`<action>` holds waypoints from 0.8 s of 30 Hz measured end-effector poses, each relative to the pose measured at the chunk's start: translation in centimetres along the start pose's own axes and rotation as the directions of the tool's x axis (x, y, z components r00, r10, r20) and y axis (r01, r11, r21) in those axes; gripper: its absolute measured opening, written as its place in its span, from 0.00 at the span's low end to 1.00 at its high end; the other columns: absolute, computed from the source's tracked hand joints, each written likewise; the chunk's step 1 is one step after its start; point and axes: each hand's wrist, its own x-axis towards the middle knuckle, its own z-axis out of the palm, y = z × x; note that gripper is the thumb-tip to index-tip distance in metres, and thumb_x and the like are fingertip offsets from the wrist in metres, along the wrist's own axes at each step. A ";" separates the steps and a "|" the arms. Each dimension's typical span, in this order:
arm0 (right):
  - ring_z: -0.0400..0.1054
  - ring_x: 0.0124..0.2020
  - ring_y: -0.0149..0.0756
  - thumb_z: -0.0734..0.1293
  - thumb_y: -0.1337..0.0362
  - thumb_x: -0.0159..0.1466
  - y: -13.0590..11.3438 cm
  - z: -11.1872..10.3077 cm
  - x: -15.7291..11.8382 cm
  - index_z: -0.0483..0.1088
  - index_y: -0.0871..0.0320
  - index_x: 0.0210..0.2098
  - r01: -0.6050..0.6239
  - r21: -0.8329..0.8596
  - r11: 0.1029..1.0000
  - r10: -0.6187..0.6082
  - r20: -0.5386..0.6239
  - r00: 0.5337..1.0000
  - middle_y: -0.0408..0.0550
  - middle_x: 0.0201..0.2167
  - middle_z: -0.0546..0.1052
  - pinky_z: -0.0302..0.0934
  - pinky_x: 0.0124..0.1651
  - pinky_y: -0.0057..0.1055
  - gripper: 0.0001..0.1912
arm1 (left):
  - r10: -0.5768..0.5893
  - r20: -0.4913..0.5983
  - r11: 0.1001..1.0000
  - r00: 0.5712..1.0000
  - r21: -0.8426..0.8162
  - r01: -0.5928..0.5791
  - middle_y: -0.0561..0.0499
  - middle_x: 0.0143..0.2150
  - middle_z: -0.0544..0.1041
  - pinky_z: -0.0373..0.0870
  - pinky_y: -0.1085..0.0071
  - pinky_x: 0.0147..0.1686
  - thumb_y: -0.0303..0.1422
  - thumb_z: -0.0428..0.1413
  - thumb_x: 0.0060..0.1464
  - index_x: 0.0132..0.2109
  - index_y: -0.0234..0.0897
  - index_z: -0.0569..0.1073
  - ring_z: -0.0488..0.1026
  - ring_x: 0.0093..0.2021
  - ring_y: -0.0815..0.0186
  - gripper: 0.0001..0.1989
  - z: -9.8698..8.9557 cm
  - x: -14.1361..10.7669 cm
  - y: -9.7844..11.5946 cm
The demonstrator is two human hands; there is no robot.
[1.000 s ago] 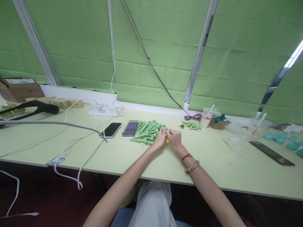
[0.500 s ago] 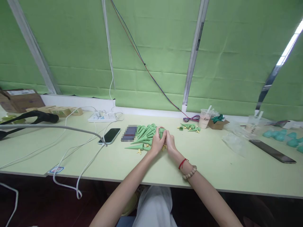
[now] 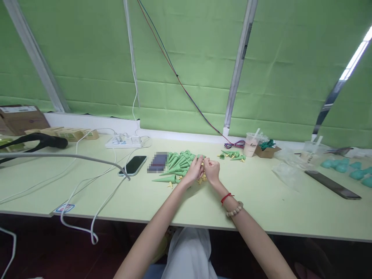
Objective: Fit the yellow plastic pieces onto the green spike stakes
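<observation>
Both hands meet over the table, just right of a pile of green cone-shaped pieces (image 3: pixel 180 161). My left hand (image 3: pixel 195 170) has its fingers curled, with a bit of green showing at the fingertips. Close against it, my right hand (image 3: pixel 212 169) is closed in a fist; what it grips is hidden. Small yellow pieces (image 3: pixel 202 179) lie beneath and between the hands. One long green cone (image 3: pixel 165 179) lies in front of the pile, near a yellow piece (image 3: pixel 170 185).
Left of the pile are a blurred dark item (image 3: pixel 158 162) and a phone (image 3: pixel 133 166) with white cables. Behind to the right lie more green pieces (image 3: pixel 234 155), a cup (image 3: pixel 250 145) and a small box (image 3: pixel 266 151). Another dark phone (image 3: pixel 333 185) is far right.
The green piece held upright between the hands is now mostly hidden. My right hand has rolled into a fist, and the view has shifted slightly.
</observation>
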 end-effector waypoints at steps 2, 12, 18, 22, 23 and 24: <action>0.44 0.11 0.24 0.53 0.60 0.56 0.2 -0.1 0.2 0.46 0.56 0.08 0.057 -0.049 0.997 -0.058 -0.017 0.998 0.38 0.06 0.50 0.41 0.18 0.26 0.22 | 0.010 0.037 1.000 0.999 -0.019 -0.009 0.66 0.09 0.48 0.42 0.80 0.10 0.54 0.46 0.50 0.38 0.36 0.61 0.43 0.08 0.78 0.23 0.0 -0.1 0.0; 0.47 0.11 0.25 0.53 0.61 0.57 0.8 -0.5 0.3 0.49 0.56 0.06 0.005 -0.035 0.999 -0.003 0.062 0.998 0.39 0.05 0.53 0.44 0.19 0.25 0.23 | 0.160 -0.043 0.958 0.986 0.247 -0.144 0.61 0.13 0.59 0.52 0.77 0.15 0.51 0.43 0.54 0.39 0.36 0.61 0.55 0.12 0.73 0.21 -0.3 0.3 -1.0; 0.44 0.11 0.25 0.55 0.59 0.56 0.2 0.3 0.0 0.47 0.54 0.10 -0.310 0.226 0.924 0.270 0.189 0.944 0.36 0.07 0.50 0.42 0.15 0.26 0.20 | 0.416 -0.079 0.750 0.906 0.594 -0.292 0.55 0.23 0.66 0.58 0.73 0.27 0.41 0.45 0.56 0.47 0.36 0.63 0.63 0.23 0.68 0.16 -0.8 -0.3 -0.6; 0.40 0.10 0.24 0.55 0.56 0.57 0.1 0.7 -0.1 0.47 0.53 0.13 -0.526 0.378 0.762 0.420 0.331 0.845 0.34 0.07 0.48 0.40 0.12 0.26 0.19 | 0.474 -0.058 0.690 0.879 0.645 -0.329 0.55 0.25 0.63 0.56 0.74 0.28 0.37 0.49 0.54 0.48 0.38 0.65 0.60 0.24 0.70 0.15 -0.7 -0.5 -0.3; 0.41 0.10 0.24 0.56 0.56 0.57 0.2 0.8 -0.1 0.47 0.53 0.13 -0.534 0.390 0.750 0.427 0.330 0.842 0.34 0.08 0.48 0.40 0.12 0.25 0.19 | 0.479 -0.073 0.709 0.875 0.620 -0.337 0.56 0.24 0.61 0.55 0.75 0.27 0.37 0.50 0.54 0.48 0.38 0.66 0.58 0.23 0.71 0.15 -0.6 -0.5 -0.3; 0.41 0.10 0.24 0.57 0.56 0.57 0.4 0.8 -0.1 0.47 0.53 0.13 -0.529 0.395 0.751 0.430 0.317 0.846 0.34 0.08 0.48 0.40 0.12 0.25 0.20 | 0.479 -0.096 0.738 0.872 0.581 -0.342 0.57 0.23 0.59 0.54 0.76 0.26 0.36 0.50 0.53 0.49 0.38 0.66 0.57 0.22 0.71 0.16 -0.5 -0.4 -0.3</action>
